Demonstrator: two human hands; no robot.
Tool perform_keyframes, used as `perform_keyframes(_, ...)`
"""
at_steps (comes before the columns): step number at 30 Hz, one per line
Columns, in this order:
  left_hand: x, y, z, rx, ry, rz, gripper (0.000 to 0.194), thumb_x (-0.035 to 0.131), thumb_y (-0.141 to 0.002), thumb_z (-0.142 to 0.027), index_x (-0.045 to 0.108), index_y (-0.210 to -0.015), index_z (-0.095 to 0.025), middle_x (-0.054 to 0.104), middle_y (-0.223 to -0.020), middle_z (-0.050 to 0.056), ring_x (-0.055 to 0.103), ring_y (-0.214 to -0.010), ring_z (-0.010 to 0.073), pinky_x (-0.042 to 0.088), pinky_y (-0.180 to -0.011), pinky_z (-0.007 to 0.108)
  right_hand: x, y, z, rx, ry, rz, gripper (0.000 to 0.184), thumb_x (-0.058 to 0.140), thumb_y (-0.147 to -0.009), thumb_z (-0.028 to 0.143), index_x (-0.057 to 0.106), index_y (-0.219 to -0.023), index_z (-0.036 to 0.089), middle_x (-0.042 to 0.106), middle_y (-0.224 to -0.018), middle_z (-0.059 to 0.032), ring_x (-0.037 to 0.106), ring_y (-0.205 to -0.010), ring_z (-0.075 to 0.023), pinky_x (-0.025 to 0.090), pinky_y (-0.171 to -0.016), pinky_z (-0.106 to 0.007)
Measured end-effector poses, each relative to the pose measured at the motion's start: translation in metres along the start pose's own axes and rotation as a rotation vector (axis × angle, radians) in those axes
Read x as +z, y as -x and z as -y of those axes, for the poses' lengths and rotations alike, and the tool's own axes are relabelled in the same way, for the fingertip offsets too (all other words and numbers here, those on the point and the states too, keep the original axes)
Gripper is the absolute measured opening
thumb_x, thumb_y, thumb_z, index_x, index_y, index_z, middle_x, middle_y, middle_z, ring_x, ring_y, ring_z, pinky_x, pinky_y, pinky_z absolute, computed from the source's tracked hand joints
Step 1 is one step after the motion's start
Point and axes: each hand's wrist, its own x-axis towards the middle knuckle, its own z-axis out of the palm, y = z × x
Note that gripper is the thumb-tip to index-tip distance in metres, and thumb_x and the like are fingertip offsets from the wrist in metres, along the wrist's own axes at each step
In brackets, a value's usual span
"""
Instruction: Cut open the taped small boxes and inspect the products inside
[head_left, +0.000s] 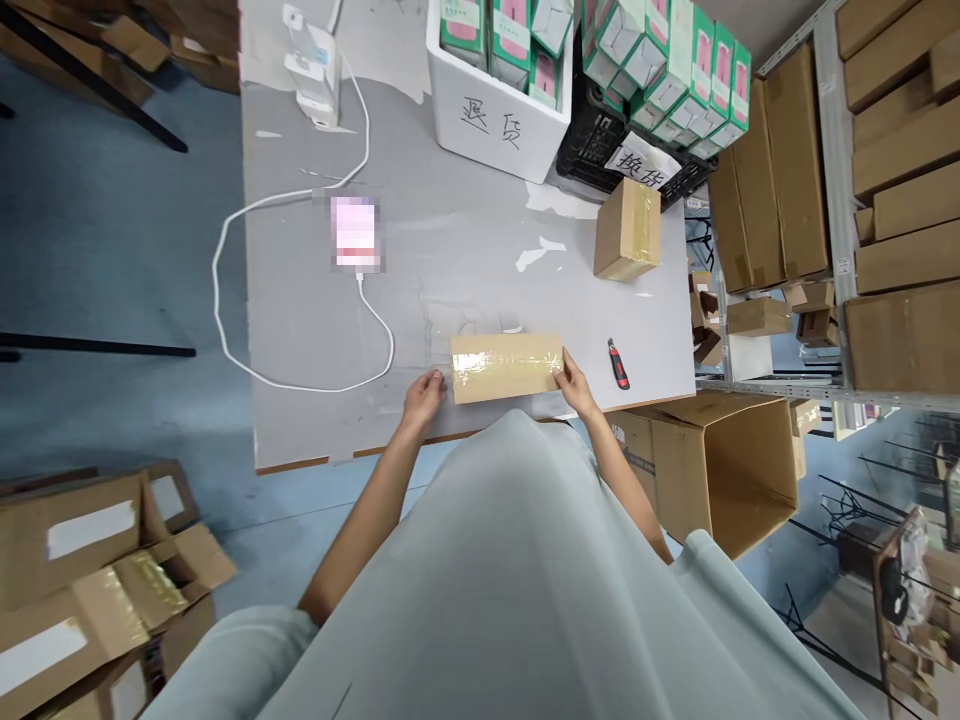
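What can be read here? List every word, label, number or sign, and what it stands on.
"退货": handwritten on the front of the white bin.
"换货": handwritten on the paper sign on the black crate.
Green-and-pink boxes: printing too small to read.
Device screen: blurred out, unreadable.
White labels, lower left: nothing legible.
Taped box at the right hand: no text visible.

On the table, a carton is placed left of a cutter. Behind the cutter, a box is set; farther back, packages are held in a bin and, to its right, a crate.
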Motion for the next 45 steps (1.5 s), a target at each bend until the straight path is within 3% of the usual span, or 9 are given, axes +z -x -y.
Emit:
perform_keyframes(7, 0.025, 0.0, -0.011, -0.002, -0.015, 0.098, 0.039, 0.071, -0.097, -0.058, 0.072, -0.096, -0.019, 0.084, -0.096, 0.014, 0.081, -0.101, 0.0306, 0.067, -0.093, 0.043, -0.027, -0.003, -0.008, 0.131, -0.097, -0.024, 0.095, 0.077, -0.098, 0.076, 0.063, -0.172, 0.02, 0.07, -0.169, -0.018, 0.064, -0.162, -0.0345, 0.052, -0.136, -0.058)
perform_keyframes(10, 0.033, 0.009, -0.016, 0.018, -0.024, 0.106, 0.043, 0.07, -0.097, -0.062, 0.073, -0.1, -0.018, 0.085, -0.104, 0.014, 0.08, -0.107, 0.0309, 0.066, -0.095, 0.042, -0.039, -0.002, -0.003, 0.198, -0.019, -0.154, 0.109, 0.079, -0.093, 0.083, 0.058, -0.175, 0.013, 0.061, -0.176, -0.0246, 0.058, -0.166, -0.0406, 0.046, -0.138, -0.064)
perform_keyframes(13, 0.04, 0.024, -0.02, 0.081, -0.024, 0.15, 0.052, 0.077, -0.093, -0.066, 0.076, -0.113, -0.018, 0.086, -0.122, 0.015, 0.079, -0.12, 0.0315, 0.065, -0.098, 0.04, -0.043, 0.011, 0.013, 0.066, 0.067, -0.248, 0.108, 0.074, -0.094, 0.091, 0.063, -0.172, 0.018, 0.055, -0.183, -0.0192, 0.046, -0.175, -0.04, 0.036, -0.145, -0.063)
perform_keyframes(17, 0.062, 0.049, -0.029, 0.204, -0.015, 0.236, 0.067, 0.085, -0.085, -0.073, 0.078, -0.124, -0.018, 0.084, -0.136, 0.017, 0.077, -0.132, 0.0342, 0.065, -0.101, 0.041, -0.043, 0.029, 0.042, -0.041, 0.021, -0.131, 0.098, 0.064, -0.101, 0.093, 0.067, -0.17, 0.023, 0.058, -0.182, -0.012, 0.043, -0.178, -0.0353, 0.031, -0.149, -0.055)
perform_keyframes(23, 0.1, 0.08, -0.057, 0.372, 0.001, 0.239, 0.073, 0.09, -0.081, -0.068, 0.081, -0.132, -0.016, 0.084, -0.129, 0.016, 0.079, -0.118, 0.0318, 0.067, -0.103, 0.045, -0.071, 0.02, 0.059, -0.035, -0.043, 0.01, 0.106, 0.067, -0.098, 0.096, 0.06, -0.177, 0.024, 0.056, -0.183, -0.0085, 0.044, -0.177, -0.0335, 0.031, -0.149, -0.048)
perform_keyframes(30, 0.11, 0.101, -0.074, 0.488, -0.189, -0.044, 0.047, 0.081, -0.092, -0.051, 0.084, -0.127, -0.021, 0.08, -0.134, 0.014, 0.077, -0.107, 0.0252, 0.065, -0.101, 0.041, -0.082, -0.004, 0.03, 0.024, -0.269, 0.295, 0.108, 0.08, -0.089, 0.093, 0.067, -0.169, 0.023, 0.072, -0.166, -0.013, 0.067, -0.156, -0.0379, 0.057, -0.131, -0.05)
perform_keyframes(36, 0.136, 0.121, -0.069, 0.461, -0.211, -0.107, 0.048, 0.086, -0.088, -0.053, 0.082, -0.124, -0.022, 0.079, -0.122, 0.01, 0.072, -0.097, 0.0211, 0.063, -0.09, 0.035, -0.11, -0.015, -0.002, 0.038, -0.39, 0.4, 0.094, 0.087, -0.092, 0.081, 0.069, -0.166, 0.025, 0.07, -0.168, -0.0116, 0.066, -0.156, -0.0358, 0.056, -0.133, -0.048)
perform_keyframes(40, 0.173, 0.135, -0.063, 0.502, -0.219, 0.012, 0.068, 0.093, -0.082, -0.055, 0.077, -0.14, -0.024, 0.073, -0.115, 0.005, 0.068, -0.086, 0.016, 0.063, -0.085, 0.033, -0.152, -0.026, -0.038, 0.081, -0.423, 0.489, 0.091, 0.084, -0.094, 0.083, 0.072, -0.162, 0.024, 0.076, -0.161, -0.0116, 0.068, -0.154, -0.0364, 0.053, -0.135, -0.05)
perform_keyframes(45, 0.251, 0.152, -0.059, 0.618, -0.436, 0.067, 0.083, 0.093, -0.09, -0.047, 0.065, -0.165, -0.027, 0.065, -0.113, 0.003, 0.06, -0.076, 0.0135, 0.061, -0.078, 0.031, -0.203, -0.046, -0.097, 0.125, -0.424, 0.441, 0.095, 0.086, -0.092, 0.083, 0.071, -0.164, 0.023, 0.072, -0.166, -0.0128, 0.063, -0.161, -0.0389, 0.049, -0.139, -0.054)
